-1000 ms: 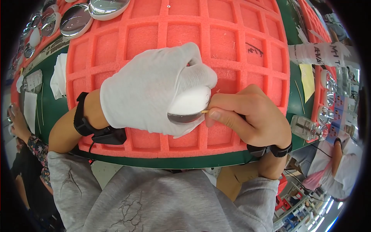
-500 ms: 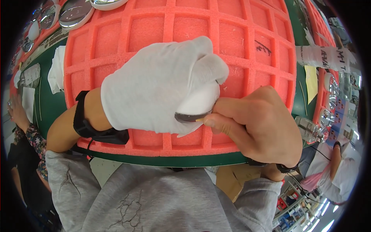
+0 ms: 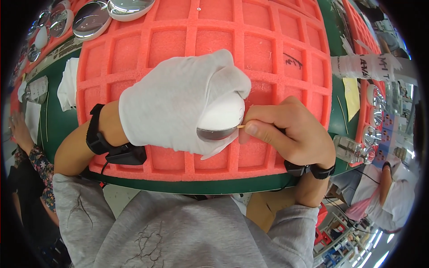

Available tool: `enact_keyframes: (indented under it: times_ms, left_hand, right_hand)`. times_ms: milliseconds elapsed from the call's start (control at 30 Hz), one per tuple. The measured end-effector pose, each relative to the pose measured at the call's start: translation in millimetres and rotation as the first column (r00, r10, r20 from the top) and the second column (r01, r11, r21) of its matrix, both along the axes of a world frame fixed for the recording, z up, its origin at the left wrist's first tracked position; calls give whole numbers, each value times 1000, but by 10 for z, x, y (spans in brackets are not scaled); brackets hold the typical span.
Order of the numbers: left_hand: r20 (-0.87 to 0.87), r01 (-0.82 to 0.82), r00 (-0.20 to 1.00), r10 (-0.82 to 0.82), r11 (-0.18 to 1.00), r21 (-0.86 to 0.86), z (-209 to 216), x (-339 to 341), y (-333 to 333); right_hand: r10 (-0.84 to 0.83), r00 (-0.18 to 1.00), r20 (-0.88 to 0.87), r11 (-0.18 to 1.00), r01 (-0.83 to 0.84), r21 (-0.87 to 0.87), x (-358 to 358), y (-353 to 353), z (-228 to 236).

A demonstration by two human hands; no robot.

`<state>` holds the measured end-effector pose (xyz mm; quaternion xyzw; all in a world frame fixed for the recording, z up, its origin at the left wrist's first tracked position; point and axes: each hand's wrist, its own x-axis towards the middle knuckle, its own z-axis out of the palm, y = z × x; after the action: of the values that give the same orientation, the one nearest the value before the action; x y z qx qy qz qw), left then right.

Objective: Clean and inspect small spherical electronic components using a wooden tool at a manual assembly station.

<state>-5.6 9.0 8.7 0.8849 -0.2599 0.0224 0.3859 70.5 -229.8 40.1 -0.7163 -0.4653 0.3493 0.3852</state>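
My left hand (image 3: 167,100), in a white glove, is closed around a rounded mirror with a white back (image 3: 223,110). The mirror is tilted, so its dark reflective face shows only as a narrow strip toward me. My bare right hand (image 3: 292,134) pinches a thin wooden stick (image 3: 241,126) between thumb and forefinger. The stick's tip meets the mirror's right edge, where the white back joins the reflective face. Both hands are above a red foam tray (image 3: 237,35) with square pockets.
Round white-backed mirrors (image 3: 91,21) lie at the far left. White cloth (image 3: 68,85) sits beside the tray. On the right are a plastic-wrapped bar (image 3: 364,67), yellow paper (image 3: 351,96) and a glass jar (image 3: 350,149). Other people's arms (image 3: 39,163) show at both sides.
Both hands and the mirror have shifted slightly left. The right hand has drawn back a little from the mirror's face, and the stick's tip is now at its right edge.
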Motion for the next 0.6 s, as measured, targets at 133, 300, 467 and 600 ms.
enact_keyframes:
  times_ms: [133,300,467,600]
  left_hand:
    - [19,-4,1000,5,1000,-27,-12,18,-11]
    - [48,5,999,-4,1000,-24,-12,14,1]
    - [22,-15,1000,15,1000,-27,8,7,-16]
    - [20,-11,1000,11,1000,-6,10,0,-3]
  right_hand:
    - [-40,999,0,997,39,-67,-153,59,125]
    - [-116,988,-99,992,110,-64,-216,50,88]
    - [-190,968,-166,982,189,-23,-158,-3,92]
    - [-160,974,-158,984,145,-101,-130,28,115]
